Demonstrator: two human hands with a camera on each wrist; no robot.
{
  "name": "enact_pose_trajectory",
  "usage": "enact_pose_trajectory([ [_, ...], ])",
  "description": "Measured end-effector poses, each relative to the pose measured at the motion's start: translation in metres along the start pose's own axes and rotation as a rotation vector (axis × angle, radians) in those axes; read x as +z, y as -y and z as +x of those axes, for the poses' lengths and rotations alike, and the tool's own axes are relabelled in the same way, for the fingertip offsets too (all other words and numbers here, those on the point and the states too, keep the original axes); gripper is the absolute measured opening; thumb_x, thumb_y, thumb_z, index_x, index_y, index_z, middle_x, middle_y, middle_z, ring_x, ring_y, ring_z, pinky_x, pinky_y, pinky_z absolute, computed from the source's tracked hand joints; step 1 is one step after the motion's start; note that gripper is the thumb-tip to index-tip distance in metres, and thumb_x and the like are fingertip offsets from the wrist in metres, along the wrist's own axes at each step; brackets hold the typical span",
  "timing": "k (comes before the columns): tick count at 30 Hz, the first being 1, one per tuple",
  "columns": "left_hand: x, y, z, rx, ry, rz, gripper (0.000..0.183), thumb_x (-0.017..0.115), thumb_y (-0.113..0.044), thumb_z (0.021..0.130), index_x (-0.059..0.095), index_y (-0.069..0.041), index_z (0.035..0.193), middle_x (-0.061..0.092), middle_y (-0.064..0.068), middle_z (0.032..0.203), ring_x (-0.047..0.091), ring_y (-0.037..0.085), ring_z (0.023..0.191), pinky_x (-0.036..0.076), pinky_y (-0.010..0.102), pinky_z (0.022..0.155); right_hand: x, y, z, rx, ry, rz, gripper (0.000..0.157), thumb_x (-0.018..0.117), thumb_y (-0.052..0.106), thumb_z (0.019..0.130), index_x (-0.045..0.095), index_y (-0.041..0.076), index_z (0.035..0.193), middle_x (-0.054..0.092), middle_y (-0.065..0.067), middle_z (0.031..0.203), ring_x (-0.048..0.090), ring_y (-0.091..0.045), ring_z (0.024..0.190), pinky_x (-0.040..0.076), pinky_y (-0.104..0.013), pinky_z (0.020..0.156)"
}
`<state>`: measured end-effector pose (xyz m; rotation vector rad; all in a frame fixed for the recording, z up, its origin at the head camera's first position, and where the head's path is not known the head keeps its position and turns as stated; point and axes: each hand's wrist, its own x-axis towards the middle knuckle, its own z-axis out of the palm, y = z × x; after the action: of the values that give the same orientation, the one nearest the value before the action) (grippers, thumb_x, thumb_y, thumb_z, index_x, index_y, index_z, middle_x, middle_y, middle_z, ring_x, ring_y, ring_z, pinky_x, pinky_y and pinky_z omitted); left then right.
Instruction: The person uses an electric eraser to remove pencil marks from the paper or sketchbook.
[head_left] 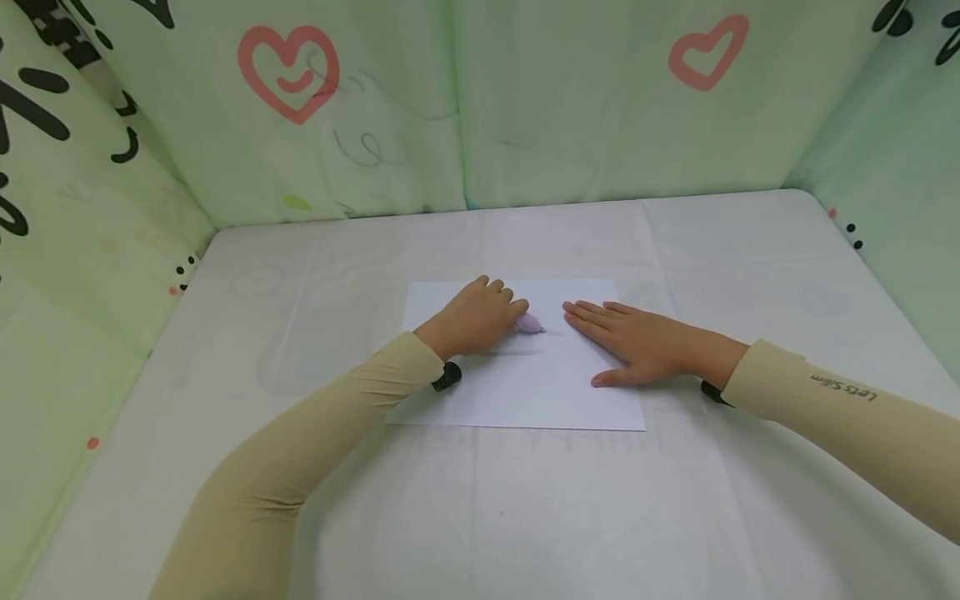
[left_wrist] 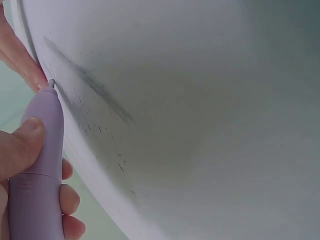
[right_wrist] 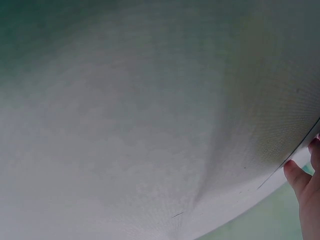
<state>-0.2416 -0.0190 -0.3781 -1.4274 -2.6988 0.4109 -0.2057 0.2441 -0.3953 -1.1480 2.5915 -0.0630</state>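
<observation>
A sheet of white paper (head_left: 525, 404) lies on the table. My left hand (head_left: 476, 317) grips a lavender pen-shaped electric eraser (head_left: 530, 323), its narrow tip pointing right, at or close to the paper. In the left wrist view the thumb presses along the eraser's body (left_wrist: 37, 200) and the fingertips wrap its far side. A smudged grey pencil line (left_wrist: 92, 82) and scattered dark crumbs (left_wrist: 99, 129) mark the sheet. Flat on the paper's right part rests my right hand (head_left: 637, 340), fingers straight. Only its fingertips (right_wrist: 295, 175) show in the right wrist view.
A white cloth (head_left: 480, 508) covers the table around the sheet. Green curtains (head_left: 555, 108) with printed hearts hang at the back and both sides. Dark wrist bands (head_left: 447, 376) show below the sleeves.
</observation>
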Motion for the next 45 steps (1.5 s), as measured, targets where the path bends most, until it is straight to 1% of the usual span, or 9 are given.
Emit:
enact_pose_trajectory([
  [3, 0.0006, 0.0003, 0.0002, 0.010, -0.010, -0.005, 0.021, 0.050, -0.025, 0.096, 0.058, -0.013, 0.112, 0.068, 0.007, 0.097, 0.061, 0.022, 0.090, 0.046, 0.034, 0.081, -0.0002, 0.0001, -0.0002, 0.002, 0.000, 0.003, 0.092, 0.048, 0.062, 0.087, 0.012, 0.006, 0.150, 0.009, -0.009, 0.159, 0.014, -0.028, 0.146, 0.016, -0.049, 0.115],
  [8, 0.0022, 0.0001, 0.0008, 0.011, -0.020, 0.023, 0.020, 0.050, -0.025, 0.097, 0.058, -0.013, 0.111, 0.068, 0.006, 0.097, 0.061, 0.022, 0.090, 0.046, 0.034, 0.081, -0.0005, 0.0006, -0.0005, 0.003, -0.001, 0.012, 0.092, 0.049, 0.062, 0.087, 0.013, 0.006, 0.150, 0.009, -0.009, 0.159, 0.013, -0.028, 0.146, 0.016, -0.050, 0.115],
  [12, 0.0021, -0.0005, 0.0009, 0.023, -0.017, 0.004, 0.021, 0.050, -0.026, 0.096, 0.058, -0.013, 0.111, 0.067, 0.006, 0.097, 0.062, 0.022, 0.090, 0.046, 0.034, 0.081, -0.0008, 0.0010, -0.0006, 0.002, -0.003, 0.018, 0.092, 0.050, 0.061, 0.087, 0.014, 0.005, 0.150, 0.010, -0.009, 0.159, 0.014, -0.029, 0.146, 0.016, -0.050, 0.115],
  [18, 0.0017, 0.0004, 0.0016, -0.008, 0.006, 0.007, 0.020, 0.049, -0.024, 0.097, 0.058, -0.014, 0.112, 0.067, 0.006, 0.098, 0.061, 0.022, 0.091, 0.045, 0.034, 0.082, -0.0007, 0.0012, -0.0005, 0.002, -0.004, 0.007, 0.092, 0.049, 0.062, 0.087, 0.013, 0.006, 0.150, 0.010, -0.009, 0.159, 0.014, -0.028, 0.146, 0.017, -0.049, 0.115],
  [23, 0.0035, 0.0000, 0.0018, 0.020, -0.010, -0.002, 0.021, 0.050, -0.025, 0.096, 0.058, -0.014, 0.112, 0.068, 0.006, 0.098, 0.061, 0.022, 0.090, 0.046, 0.034, 0.082, -0.0023, 0.0025, -0.0012, 0.001, -0.005, 0.011, 0.091, 0.050, 0.060, 0.087, 0.014, 0.005, 0.150, 0.011, -0.009, 0.159, 0.015, -0.029, 0.146, 0.017, -0.049, 0.115],
  [28, 0.0033, -0.0007, 0.0022, 0.005, -0.007, 0.003, 0.020, 0.049, -0.023, 0.096, 0.058, -0.014, 0.112, 0.067, 0.006, 0.098, 0.061, 0.022, 0.091, 0.046, 0.034, 0.083, -0.0030, 0.0034, -0.0014, 0.000, -0.004, 0.016, 0.091, 0.051, 0.059, 0.087, 0.014, 0.005, 0.150, 0.011, -0.010, 0.159, 0.015, -0.029, 0.146, 0.016, -0.050, 0.115],
  [33, 0.0029, -0.0015, 0.0022, 0.024, -0.005, -0.002, 0.021, 0.051, -0.025, 0.096, 0.058, -0.014, 0.112, 0.068, 0.005, 0.098, 0.062, 0.022, 0.091, 0.046, 0.034, 0.083, -0.0020, 0.0026, -0.0011, 0.000, -0.001, 0.012, 0.092, 0.051, 0.060, 0.087, 0.013, 0.005, 0.150, 0.010, -0.010, 0.159, 0.014, -0.029, 0.146, 0.017, -0.049, 0.115],
  [38, 0.0034, -0.0006, 0.0028, -0.002, 0.000, 0.008, 0.020, 0.049, -0.024, 0.096, 0.058, -0.014, 0.112, 0.068, 0.005, 0.098, 0.061, 0.021, 0.091, 0.046, 0.034, 0.083, -0.0024, 0.0023, -0.0010, -0.003, -0.004, 0.004, 0.092, 0.050, 0.061, 0.087, 0.013, 0.005, 0.150, 0.010, -0.009, 0.159, 0.015, -0.028, 0.146, 0.017, -0.049, 0.115],
  [45, 0.0025, -0.0001, 0.0036, 0.001, 0.006, 0.001, 0.021, 0.049, -0.024, 0.097, 0.058, -0.014, 0.113, 0.068, 0.006, 0.099, 0.061, 0.022, 0.092, 0.046, 0.035, 0.084, -0.0016, 0.0014, -0.0002, -0.006, -0.008, 0.003, 0.091, 0.050, 0.061, 0.087, 0.013, 0.005, 0.150, 0.010, -0.009, 0.159, 0.015, -0.029, 0.146, 0.017, -0.049, 0.115],
])
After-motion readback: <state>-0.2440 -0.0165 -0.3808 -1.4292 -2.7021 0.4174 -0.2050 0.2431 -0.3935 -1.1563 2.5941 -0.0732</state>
